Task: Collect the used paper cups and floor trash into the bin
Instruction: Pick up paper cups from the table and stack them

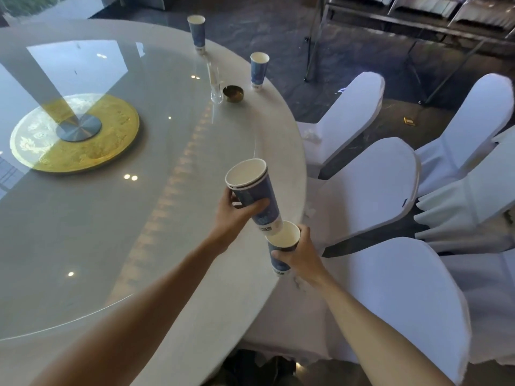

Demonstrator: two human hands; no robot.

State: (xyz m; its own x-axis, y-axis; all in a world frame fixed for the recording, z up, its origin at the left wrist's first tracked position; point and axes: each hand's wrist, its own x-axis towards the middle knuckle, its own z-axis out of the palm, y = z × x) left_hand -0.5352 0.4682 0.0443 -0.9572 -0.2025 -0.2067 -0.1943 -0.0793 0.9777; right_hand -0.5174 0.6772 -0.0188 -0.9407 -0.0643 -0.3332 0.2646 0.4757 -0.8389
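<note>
My left hand (233, 215) grips a stack of blue paper cups (255, 190), tilted, above the table's right edge. The stack's white base touches the rim of a single blue cup (281, 247) that my right hand (301, 256) holds just below it. Two more blue paper cups stand upright farther along the table edge: one (258, 69) near an ashtray, another (197, 32) at the far end. A small yellow piece of trash (409, 122) lies on the dark floor behind the chairs. No bin is in view.
The round white table (245, 307) carries a glass turntable (83, 218) with a gold centre disc (75, 132). A clear glass (216, 84) and a dark ashtray (233, 93) stand near the edge. White-covered chairs (370, 188) crowd the right side. Metal frames (404, 26) stand at the back.
</note>
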